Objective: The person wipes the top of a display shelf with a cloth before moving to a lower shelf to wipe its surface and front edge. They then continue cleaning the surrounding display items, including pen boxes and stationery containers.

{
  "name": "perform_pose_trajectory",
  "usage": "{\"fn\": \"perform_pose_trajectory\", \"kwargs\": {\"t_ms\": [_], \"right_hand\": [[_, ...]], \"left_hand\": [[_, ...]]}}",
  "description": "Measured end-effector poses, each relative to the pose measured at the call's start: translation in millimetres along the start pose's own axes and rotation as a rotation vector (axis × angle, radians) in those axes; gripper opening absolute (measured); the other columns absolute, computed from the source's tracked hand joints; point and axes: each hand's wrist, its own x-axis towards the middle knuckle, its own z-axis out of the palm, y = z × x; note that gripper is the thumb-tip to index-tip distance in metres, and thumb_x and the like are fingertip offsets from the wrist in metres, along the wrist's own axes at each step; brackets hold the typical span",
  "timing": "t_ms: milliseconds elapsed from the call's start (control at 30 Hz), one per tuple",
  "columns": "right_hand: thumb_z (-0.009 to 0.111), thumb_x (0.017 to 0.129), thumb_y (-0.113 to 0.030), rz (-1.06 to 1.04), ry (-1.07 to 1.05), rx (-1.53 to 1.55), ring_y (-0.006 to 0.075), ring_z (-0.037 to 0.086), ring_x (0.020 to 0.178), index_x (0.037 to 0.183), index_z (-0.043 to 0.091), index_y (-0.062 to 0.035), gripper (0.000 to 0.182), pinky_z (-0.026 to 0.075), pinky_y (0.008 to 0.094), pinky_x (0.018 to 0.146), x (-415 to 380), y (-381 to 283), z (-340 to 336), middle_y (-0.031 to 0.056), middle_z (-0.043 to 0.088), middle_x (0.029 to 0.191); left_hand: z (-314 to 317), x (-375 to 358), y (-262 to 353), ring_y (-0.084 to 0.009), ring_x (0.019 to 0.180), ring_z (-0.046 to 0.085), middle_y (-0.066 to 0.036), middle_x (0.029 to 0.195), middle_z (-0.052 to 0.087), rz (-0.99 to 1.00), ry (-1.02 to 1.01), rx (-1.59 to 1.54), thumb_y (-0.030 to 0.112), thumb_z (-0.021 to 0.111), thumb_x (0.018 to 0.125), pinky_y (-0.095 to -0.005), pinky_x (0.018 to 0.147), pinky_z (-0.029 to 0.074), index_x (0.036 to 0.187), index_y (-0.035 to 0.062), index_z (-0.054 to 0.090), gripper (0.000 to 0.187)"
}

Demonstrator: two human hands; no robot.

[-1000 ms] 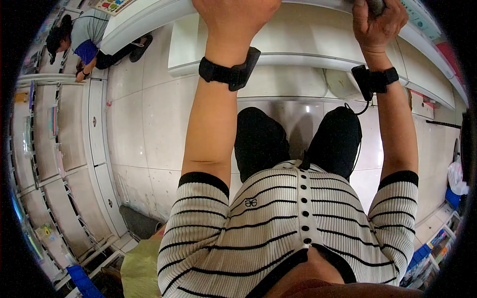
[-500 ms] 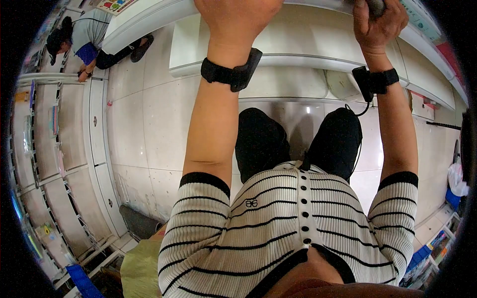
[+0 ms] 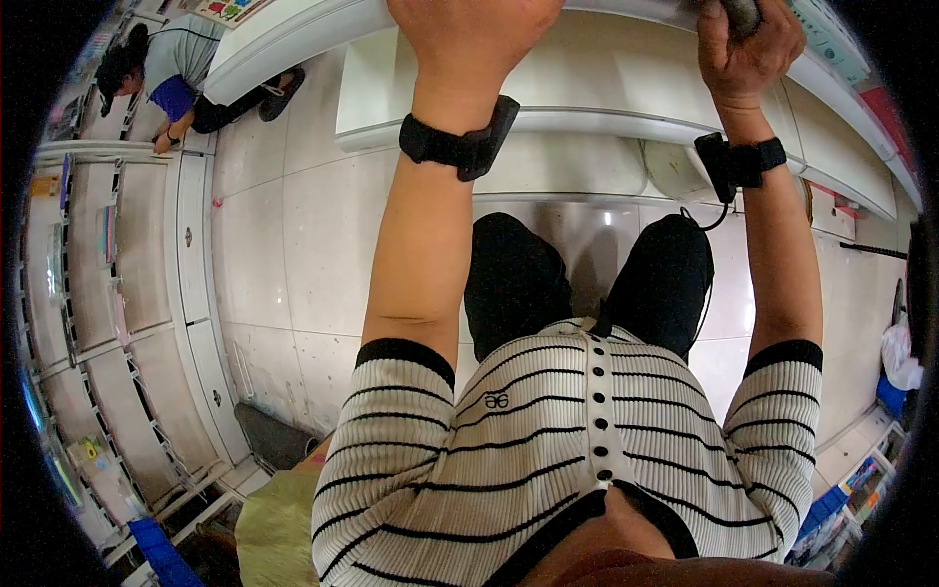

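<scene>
My right hand (image 3: 745, 44): closed round a grey object (image 3: 738, 12) at the far white shelf (image 3: 606, 117).
My left hand (image 3: 469, 34): fingers hidden; grip unclear.
Risk: reaching unseen, the object may slip.

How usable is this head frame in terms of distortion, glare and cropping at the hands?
Head view: strong fisheye bend, with dark vignette at the corners and shelf edges curving. A small glare spot sits on the glossy floor between the knees. Lighting is even and focus sharp. The left hand and right hand are cut by the top edge, so the grey object the right hand grips is barely visible.
</scene>
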Motion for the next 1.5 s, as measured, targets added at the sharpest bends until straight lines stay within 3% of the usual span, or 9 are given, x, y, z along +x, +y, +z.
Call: {"fn": "perform_pose_trajectory", "kwargs": {"t_ms": [1500], "right_hand": [[0.058, 0.09, -0.027, 0.006, 0.015, 0.007, 0.037, 0.052, 0.104, 0.119, 0.054, 0.0014, 0.041, 0.04, 0.0446, 0.093, -1.9, 2.8, 0.4, 0.0207, 0.056, 0.112]], "left_hand": [[0.3, 1.0, 2.3, -0.0294, 0.088, 0.059, -0.01, 0.091, 0.063, -0.002, 0.005, -0.007, 0.024, 0.068, 0.076, -0.0408, 0.078, 0.043, 0.097, 0.0062, 0.065, 0.027]]}}
